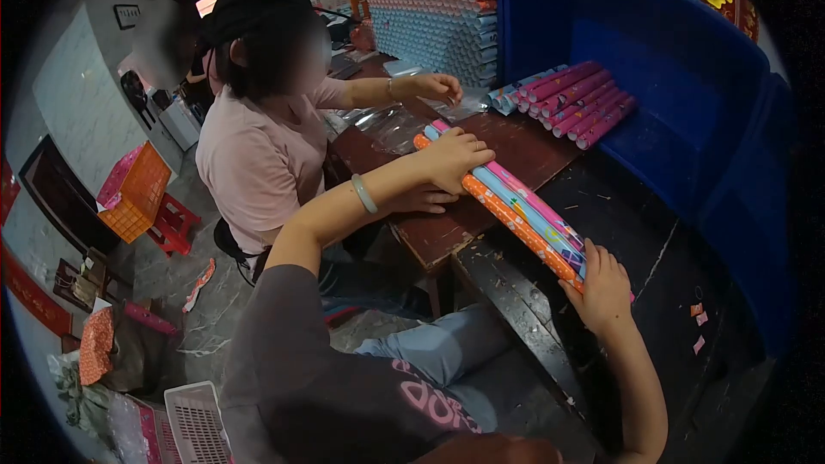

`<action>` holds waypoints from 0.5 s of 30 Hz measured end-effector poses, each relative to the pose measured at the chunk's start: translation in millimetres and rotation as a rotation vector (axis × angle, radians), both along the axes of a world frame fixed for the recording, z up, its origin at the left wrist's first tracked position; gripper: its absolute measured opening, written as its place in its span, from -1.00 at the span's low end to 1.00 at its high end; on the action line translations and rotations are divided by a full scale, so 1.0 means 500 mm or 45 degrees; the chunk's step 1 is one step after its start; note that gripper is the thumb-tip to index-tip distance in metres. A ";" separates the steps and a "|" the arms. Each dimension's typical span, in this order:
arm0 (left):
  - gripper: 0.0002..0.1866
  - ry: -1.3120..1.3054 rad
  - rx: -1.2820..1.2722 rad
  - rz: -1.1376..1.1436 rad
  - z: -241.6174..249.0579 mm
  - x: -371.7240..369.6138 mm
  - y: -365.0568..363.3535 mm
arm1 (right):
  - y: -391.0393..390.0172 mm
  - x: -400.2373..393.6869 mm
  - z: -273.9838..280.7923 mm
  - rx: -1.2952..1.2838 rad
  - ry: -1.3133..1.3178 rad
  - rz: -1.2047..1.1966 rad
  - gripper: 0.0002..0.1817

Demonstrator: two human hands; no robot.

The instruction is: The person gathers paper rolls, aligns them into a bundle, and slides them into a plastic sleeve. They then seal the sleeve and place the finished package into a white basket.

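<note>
A bundle of long patterned tubes [526, 213], orange, light blue and pink, lies slantwise across the edges of the brown and black tables. My left hand [453, 161] is closed over its far end, with a pale bangle on the wrist. Around the near end is my right hand [601, 285], its fingers wrapped on the tubes. Just beyond my left hand, a co-worker's hand [423, 198] rests on the brown table [438, 236].
A co-worker [258, 155] sits at the left, one arm stretched over clear plastic film [391, 125]. Pink tubes [580, 103] lie by a blue partition [653, 77]. A tall tube stack [430, 30] stands behind. Small wrappers [699, 318] dot the black table [636, 206].
</note>
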State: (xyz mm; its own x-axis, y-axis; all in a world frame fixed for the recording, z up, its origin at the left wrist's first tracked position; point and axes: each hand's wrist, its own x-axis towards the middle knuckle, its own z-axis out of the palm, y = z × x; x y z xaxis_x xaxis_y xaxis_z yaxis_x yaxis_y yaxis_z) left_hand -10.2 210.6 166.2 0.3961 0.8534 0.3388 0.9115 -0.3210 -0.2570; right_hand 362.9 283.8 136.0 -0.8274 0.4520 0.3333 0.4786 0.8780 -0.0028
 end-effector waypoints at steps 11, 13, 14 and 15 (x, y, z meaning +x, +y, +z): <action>-0.18 -0.291 -0.078 -0.348 -0.068 0.255 0.052 | -0.081 0.291 0.050 -0.143 -0.167 -0.190 -0.09; -0.03 -0.344 -0.261 -0.392 -0.074 0.313 0.058 | -0.096 0.352 0.041 -0.209 -0.200 -0.248 -0.10; -0.03 -0.359 -0.267 -0.416 -0.084 0.334 0.066 | -0.097 0.377 0.036 -0.264 -0.212 -0.277 -0.11; -0.02 -0.371 -0.232 -0.473 -0.090 0.355 0.073 | -0.100 0.396 0.029 -0.271 -0.224 -0.302 -0.11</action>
